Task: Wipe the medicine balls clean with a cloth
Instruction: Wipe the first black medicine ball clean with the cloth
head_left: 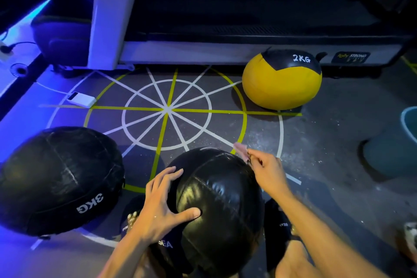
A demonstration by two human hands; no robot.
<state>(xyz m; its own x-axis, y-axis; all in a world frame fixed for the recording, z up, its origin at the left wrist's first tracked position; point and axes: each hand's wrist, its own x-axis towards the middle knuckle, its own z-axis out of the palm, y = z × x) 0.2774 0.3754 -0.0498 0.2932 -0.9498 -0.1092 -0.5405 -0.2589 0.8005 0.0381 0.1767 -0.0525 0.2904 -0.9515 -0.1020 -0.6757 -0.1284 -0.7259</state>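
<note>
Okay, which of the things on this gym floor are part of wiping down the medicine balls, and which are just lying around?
Part of the job:
black ball, steadied by the left hand
pink cloth, pinched by the right hand
3KG ball
yellow 2KG ball

Lying about:
white power bank
treadmill

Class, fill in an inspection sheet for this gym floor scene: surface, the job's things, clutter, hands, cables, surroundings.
Surface: dark gym floor with white and yellow taped circle and spokes, pale specks.
Job's things: black ball in front; 3KG black ball at left; yellow 2KG ball far right; pinkish cloth.
Clutter: white power bank.
Hands: left hand spread on the black ball; right hand pinches the cloth at its far edge.
Cables: white cable to the power bank.
Surroundings: treadmill behind, blue lighting at left.
</note>
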